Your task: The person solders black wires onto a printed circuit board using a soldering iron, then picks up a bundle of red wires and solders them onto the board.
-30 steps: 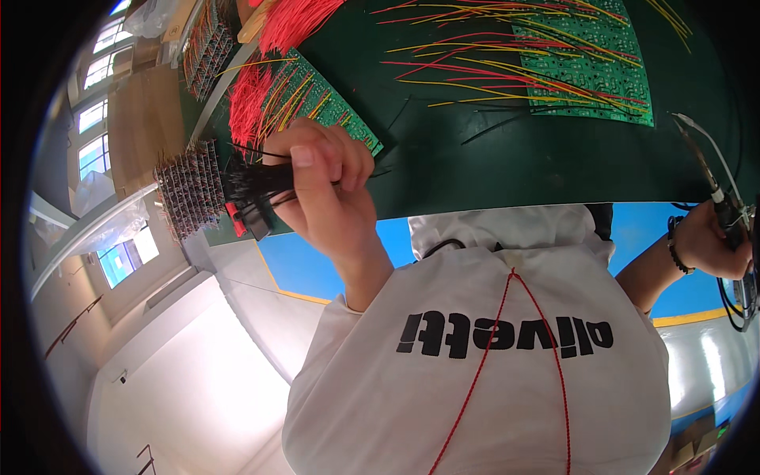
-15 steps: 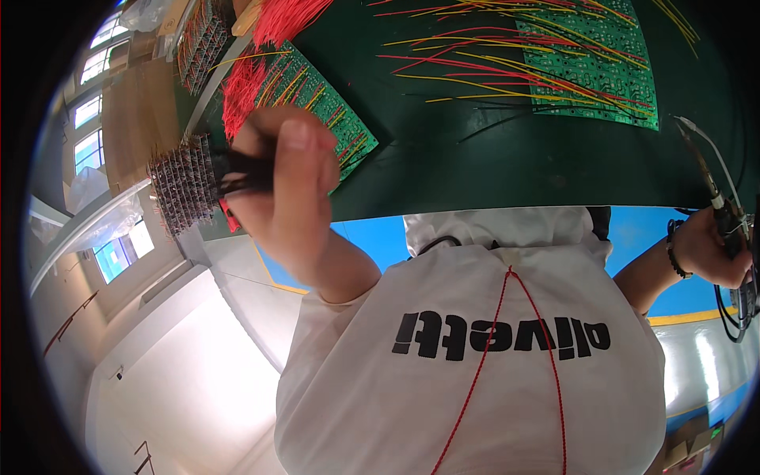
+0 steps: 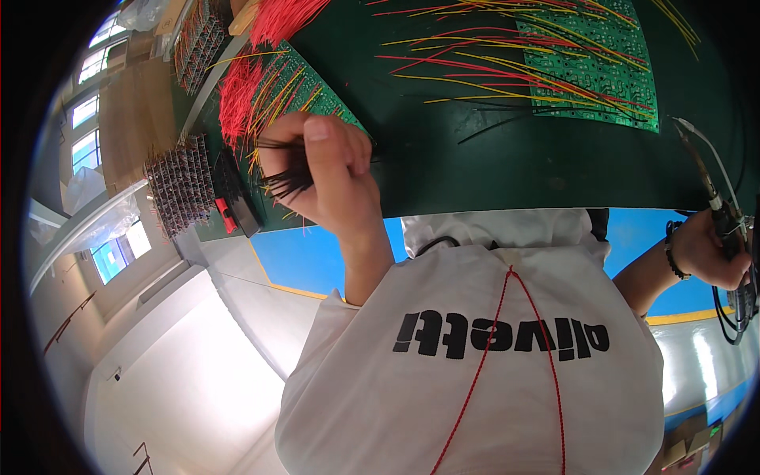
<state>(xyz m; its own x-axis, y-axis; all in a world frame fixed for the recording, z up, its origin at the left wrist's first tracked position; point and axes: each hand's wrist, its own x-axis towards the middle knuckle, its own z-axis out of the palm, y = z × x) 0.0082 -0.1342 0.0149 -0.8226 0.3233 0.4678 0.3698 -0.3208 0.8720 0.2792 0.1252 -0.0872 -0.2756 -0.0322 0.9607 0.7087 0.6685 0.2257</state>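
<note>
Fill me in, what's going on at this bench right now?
A person is working at a dark green tabletop. Their left hand grips a bundle of thin black wires, close to an angled green circuit board with red and yellow wires on it. Their right hand holds a black-handled, pen-shaped tool with a metal tip, away from both boards. The other green circuit board lies flat, long red and yellow wires trailing leftward from it.
</note>
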